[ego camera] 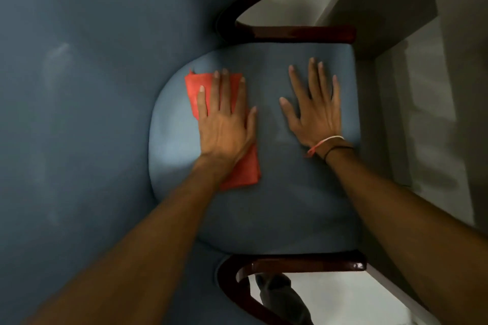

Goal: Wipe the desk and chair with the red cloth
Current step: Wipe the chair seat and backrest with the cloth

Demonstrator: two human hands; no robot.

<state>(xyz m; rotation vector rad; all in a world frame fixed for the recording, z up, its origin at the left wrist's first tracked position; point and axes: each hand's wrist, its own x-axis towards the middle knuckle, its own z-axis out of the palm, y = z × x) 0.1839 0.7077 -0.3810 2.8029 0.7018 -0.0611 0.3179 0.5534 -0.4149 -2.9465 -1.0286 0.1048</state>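
The red cloth (244, 169) lies folded on the blue seat cushion (290, 192) of an upholstered chair. My left hand (224, 119) lies flat on the cloth with straight fingers and covers its middle, pressing it onto the seat near the backrest. My right hand (315, 105) rests flat on the bare cushion to the right, fingers spread, holding nothing. It wears thin bracelets at the wrist. The desk (396, 2) shows at the upper right, beyond the chair's front.
The chair's wide blue backrest (79, 113) fills the left side. Dark wooden armrests run along the top (303, 34) and the bottom (303, 265) of the seat. Pale floor (330, 295) and a foot (280, 295) show below the lower armrest.
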